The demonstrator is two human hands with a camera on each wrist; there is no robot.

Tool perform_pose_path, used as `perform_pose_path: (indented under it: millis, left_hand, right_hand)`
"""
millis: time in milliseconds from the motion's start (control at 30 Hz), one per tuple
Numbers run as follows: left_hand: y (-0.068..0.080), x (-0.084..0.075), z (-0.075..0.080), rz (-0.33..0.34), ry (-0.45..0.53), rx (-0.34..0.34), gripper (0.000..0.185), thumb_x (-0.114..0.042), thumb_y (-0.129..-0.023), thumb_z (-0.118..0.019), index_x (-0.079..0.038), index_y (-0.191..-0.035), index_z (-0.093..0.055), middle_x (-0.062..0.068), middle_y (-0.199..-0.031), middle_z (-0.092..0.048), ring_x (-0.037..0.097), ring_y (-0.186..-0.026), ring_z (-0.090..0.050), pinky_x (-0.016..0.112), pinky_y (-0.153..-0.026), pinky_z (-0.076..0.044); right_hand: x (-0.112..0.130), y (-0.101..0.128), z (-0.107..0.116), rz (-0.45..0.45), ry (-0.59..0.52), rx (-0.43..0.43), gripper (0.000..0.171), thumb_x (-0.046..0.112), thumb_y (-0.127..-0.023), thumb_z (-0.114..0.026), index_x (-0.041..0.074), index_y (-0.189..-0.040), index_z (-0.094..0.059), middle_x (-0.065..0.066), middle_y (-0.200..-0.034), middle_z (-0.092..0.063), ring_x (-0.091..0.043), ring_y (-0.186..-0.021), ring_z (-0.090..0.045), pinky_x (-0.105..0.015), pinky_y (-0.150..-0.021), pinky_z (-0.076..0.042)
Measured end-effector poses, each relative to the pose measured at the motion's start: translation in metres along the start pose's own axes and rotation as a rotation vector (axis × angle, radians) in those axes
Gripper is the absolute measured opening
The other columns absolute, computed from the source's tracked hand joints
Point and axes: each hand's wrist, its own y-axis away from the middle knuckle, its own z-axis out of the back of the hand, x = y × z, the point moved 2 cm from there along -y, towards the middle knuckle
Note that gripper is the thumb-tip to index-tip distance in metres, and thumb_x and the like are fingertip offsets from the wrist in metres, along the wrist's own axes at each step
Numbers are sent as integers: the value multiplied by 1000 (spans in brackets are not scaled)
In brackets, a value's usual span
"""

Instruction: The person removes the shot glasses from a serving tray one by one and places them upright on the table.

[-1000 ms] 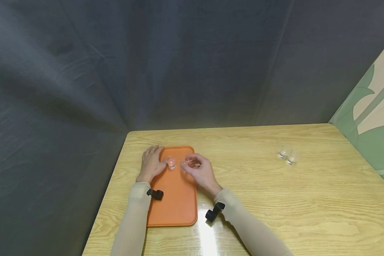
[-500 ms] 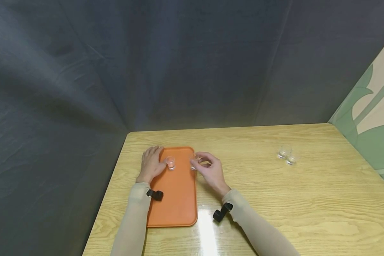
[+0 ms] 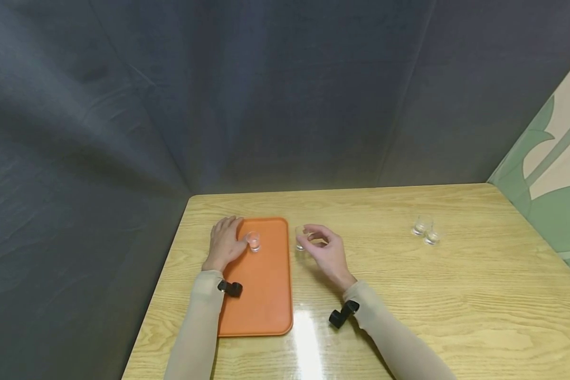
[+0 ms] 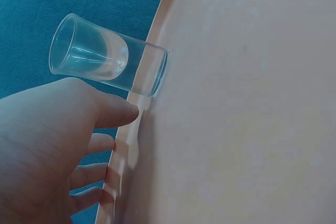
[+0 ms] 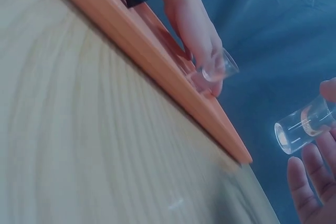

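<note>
Four small clear glasses show in the head view. One glass (image 3: 254,241) stands on the orange tray (image 3: 261,295), at its far end, and the left hand (image 3: 225,241) lies flat beside it with straight fingers, the thumb touching the glass near its base, as the left wrist view shows. The right hand (image 3: 326,252) pinches a second glass (image 3: 301,238) between thumb and fingertips, just right of the tray's edge and above the wooden counter (image 3: 456,295); whether it is lifted clear of the wood cannot be told. Two more glasses (image 3: 426,230) stand close together far off to the right, well apart from both hands.

The risk lies mostly in the pinched glass. It is smooth and held only near its rim, so a loosened grip would likely drop it onto the hard counter, where it could roll or chip. The glass on the tray looks easy to tip too: a nudge from the left thumb, or a shift of the tray under that hand, might topple it.
</note>
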Motion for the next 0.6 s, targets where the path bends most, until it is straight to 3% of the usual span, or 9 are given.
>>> perform_pose_path:
  millis: [600]
  left_hand:
    - [1,0,0,7,1,8,63,-37,-105,-61,-7,-159,-48,23,-169,-39,45,-160,-25,65,-133,-12]
  right_hand:
    - [-11,1,58,-14,123,-48,34,17,-93,-84,3,-124,-76,-17,-120,-75,-2,-92,-67,-17,-76,-57]
